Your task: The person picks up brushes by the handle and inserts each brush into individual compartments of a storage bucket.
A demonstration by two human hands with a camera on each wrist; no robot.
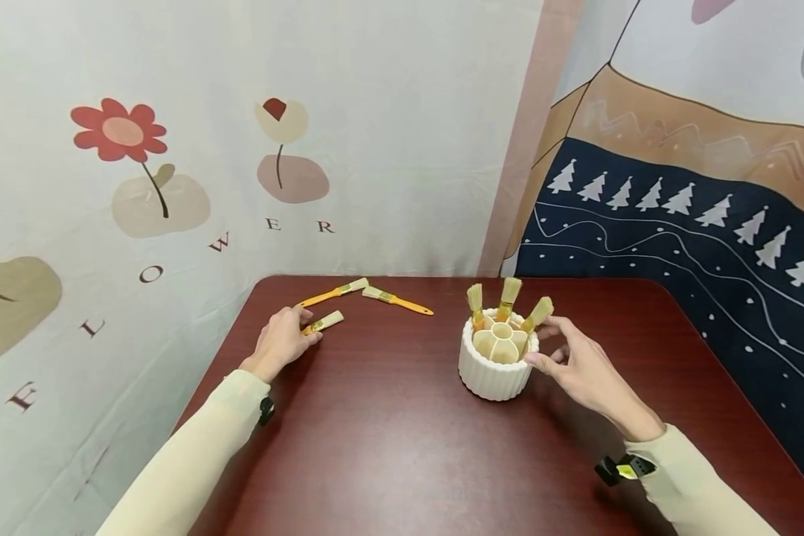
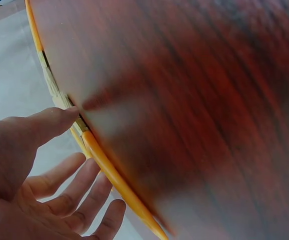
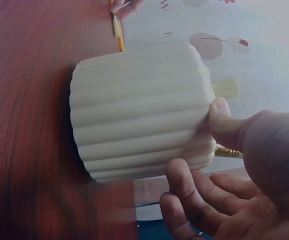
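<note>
A pale hanging [image 1: 402, 112] printed with flowers and letters fills the upper left of the frame, and a navy, tree-printed one [image 1: 677, 246] the upper right. Below them spreads my dark red table [image 1: 402, 454]. My cream sleeves [image 1: 187, 461] come in from the lower corners, my hands well apart. At right of centre, my right hand [image 1: 586, 372] sets its thumb on the rim of a white ribbed holder [image 1: 492, 381], fingers bent by its side; I can't tell how firmly they hold. Three brushes [image 1: 509, 294] stand in it, bristles up. At left of centre, my left hand [image 1: 283, 339] has its thumb against a yellow-handled brush [image 1: 324, 322]; whether I'm gripping it, I can't tell. Two more brushes [image 1: 409, 304] lie near the table's far edge.
</note>
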